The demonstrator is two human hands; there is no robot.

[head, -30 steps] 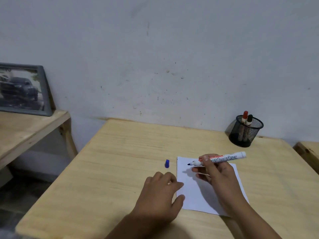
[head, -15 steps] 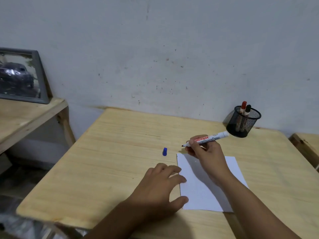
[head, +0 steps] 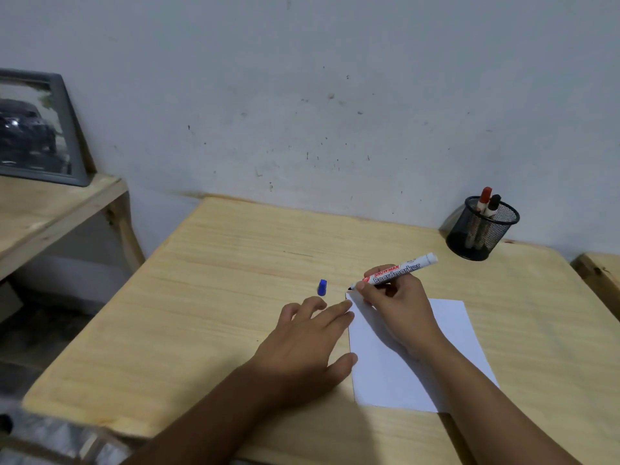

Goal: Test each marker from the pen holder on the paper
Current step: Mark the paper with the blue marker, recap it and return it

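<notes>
My right hand grips an uncapped white board marker, its dark tip at the far left corner of the white paper. My left hand lies flat with spread fingers on the table, fingertips and thumb touching the paper's left edge. The marker's blue cap lies on the table just beyond my left fingers. A black mesh pen holder stands at the far right by the wall, holding a red-capped marker and a black-capped marker.
The wooden table stands against a grey wall. A lower wooden shelf at the left carries a framed car picture. Another wooden surface shows at the right edge.
My right hand has brought the marker from above the paper's middle to its far left corner. My left hand has slid slightly forward along the paper's edge.
</notes>
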